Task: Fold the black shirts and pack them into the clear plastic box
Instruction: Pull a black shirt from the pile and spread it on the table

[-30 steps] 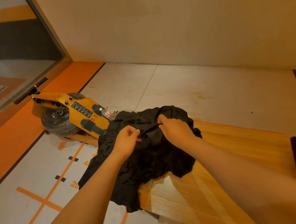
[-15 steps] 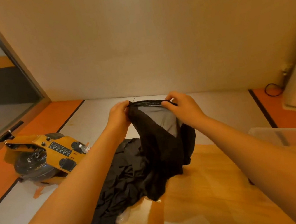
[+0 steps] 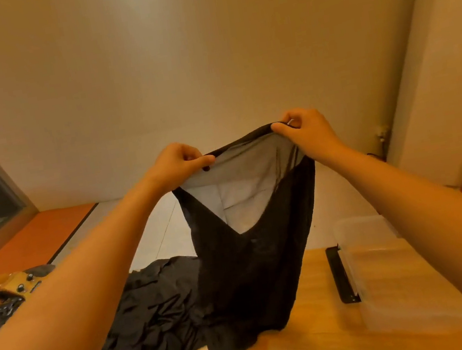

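A black shirt [image 3: 252,277] hangs in the air in front of me, held up by its top edge. My left hand [image 3: 179,163] pinches the left end of that edge and my right hand [image 3: 306,132] pinches the right end. The thin cloth between them lets light through. The shirt's lower end touches the wooden table [image 3: 319,339]. A crumpled heap of black shirts [image 3: 144,324] lies on the table's left end. The clear plastic box [image 3: 390,270] stands on the table at the right, under my right forearm.
A black latch strip [image 3: 340,274] runs along the box's left side. A yellow machine [image 3: 6,293] sits on the floor at the left. A plain wall stands behind, with a white cabinet at the far right.
Both hands have lifted the shirt from the heap up to chest height and moved apart, stretching its top edge. My view has tilted upward.
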